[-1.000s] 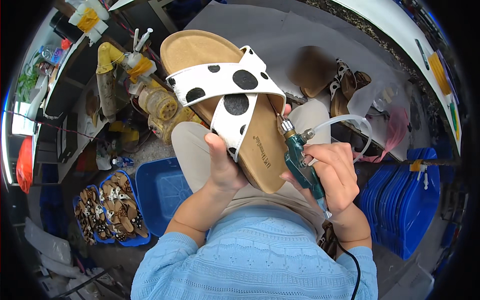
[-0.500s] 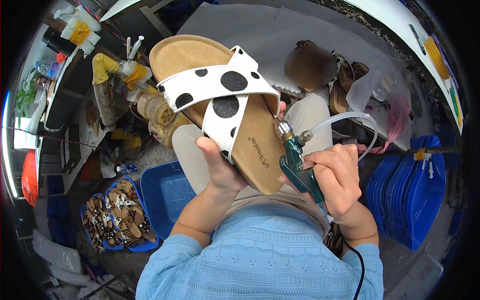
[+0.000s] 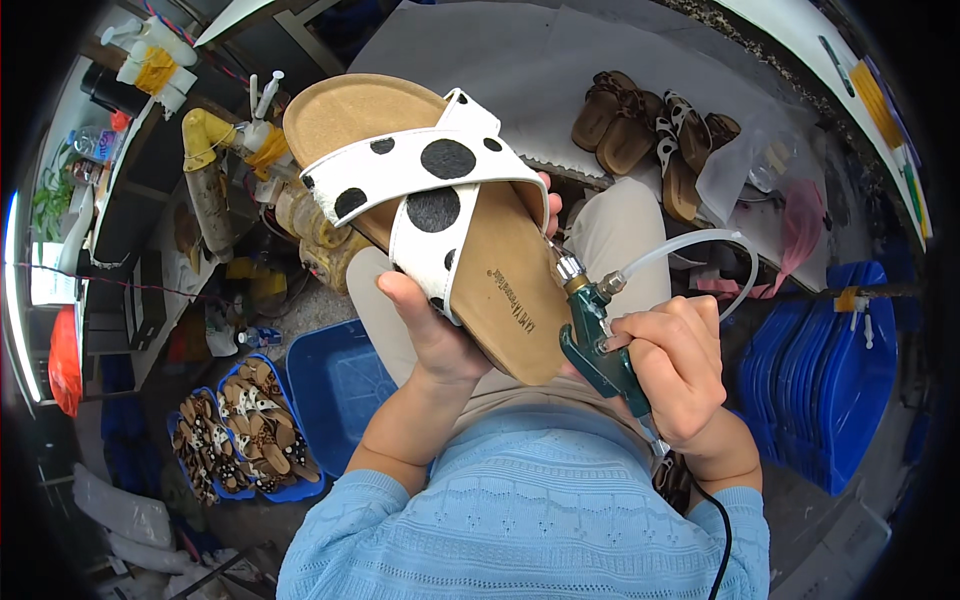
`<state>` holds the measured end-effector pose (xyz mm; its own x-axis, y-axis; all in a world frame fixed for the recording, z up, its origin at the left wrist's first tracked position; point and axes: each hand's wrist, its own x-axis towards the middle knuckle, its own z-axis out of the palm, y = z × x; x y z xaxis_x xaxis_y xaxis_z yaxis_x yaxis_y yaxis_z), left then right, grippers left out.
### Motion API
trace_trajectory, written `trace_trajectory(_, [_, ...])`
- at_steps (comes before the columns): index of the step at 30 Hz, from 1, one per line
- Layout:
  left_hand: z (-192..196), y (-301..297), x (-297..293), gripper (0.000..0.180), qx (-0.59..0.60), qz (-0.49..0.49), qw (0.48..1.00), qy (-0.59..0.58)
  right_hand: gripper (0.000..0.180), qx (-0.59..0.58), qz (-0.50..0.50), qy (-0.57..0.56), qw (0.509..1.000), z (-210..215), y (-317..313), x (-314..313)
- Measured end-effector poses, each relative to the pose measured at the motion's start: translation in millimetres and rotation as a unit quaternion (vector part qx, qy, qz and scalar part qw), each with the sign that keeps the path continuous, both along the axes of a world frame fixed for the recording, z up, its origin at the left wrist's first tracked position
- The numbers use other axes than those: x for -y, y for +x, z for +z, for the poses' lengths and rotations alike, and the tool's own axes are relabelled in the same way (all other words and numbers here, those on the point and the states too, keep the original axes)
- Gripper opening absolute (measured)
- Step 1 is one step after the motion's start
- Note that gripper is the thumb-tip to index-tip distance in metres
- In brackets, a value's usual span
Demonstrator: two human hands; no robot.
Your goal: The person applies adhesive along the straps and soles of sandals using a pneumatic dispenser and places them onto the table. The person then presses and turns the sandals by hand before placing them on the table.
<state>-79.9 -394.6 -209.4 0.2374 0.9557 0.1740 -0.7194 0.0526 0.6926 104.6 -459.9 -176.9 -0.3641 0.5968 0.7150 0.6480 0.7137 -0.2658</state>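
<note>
PLACE: footwear workshop | LOWER LEFT: sandals (image 3: 262, 420) heaped in blue bins (image 3: 306, 491) | RIGHT: nested blue tubs (image 3: 825, 390) | CENTRE RIGHT: green hand tool (image 3: 604, 366) with hose (image 3: 686, 241)

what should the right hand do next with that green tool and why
Perhaps guide the green tool slightly along the spotted strap: the right hand holds it with its tip close to the strap's end, contact unclear, while the left hand supports the sandal.

Grey-topped counter (image 3: 520, 70)
Brown-patterned sandals (image 3: 627, 145) and white spotted sandals (image 3: 680, 190) lie side by side, clear plastic (image 3: 770, 165) to their right.
</note>
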Motion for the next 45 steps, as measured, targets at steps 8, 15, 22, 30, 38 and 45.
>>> trace_trajectory(8, [-4,-6,-3,0.125,0.083,-0.037,0.996,-0.002,0.037,-0.021,0.005,-0.024,0.999,-1,2,4])
trace_trajectory(15, [-11,-13,-14,0.12,-0.02,0.05,0.999,0.009,0.038,-0.106,0.014,-0.115,0.988,11,9,16])
trace_trajectory(22, [-12,0,-12,0.119,-0.002,0.04,0.996,-0.08,0.04,-0.158,0.089,-0.085,0.98,2,-17,-4])
trace_trajectory(30, [0,8,-20,0.117,0.182,-0.067,0.98,-0.043,0.032,-0.127,0.109,0.002,0.986,-7,-40,-12])
trace_trajectory(38, [-9,-4,-25,0.114,0.302,-0.159,0.938,-0.055,0.029,-0.165,0.115,-0.031,0.979,-4,-49,-10])
trace_trajectory(45, [-11,-7,-26,0.113,0.24,-0.155,0.958,-0.021,0.031,-0.18,0.111,-0.02,0.977,-6,-52,-14])
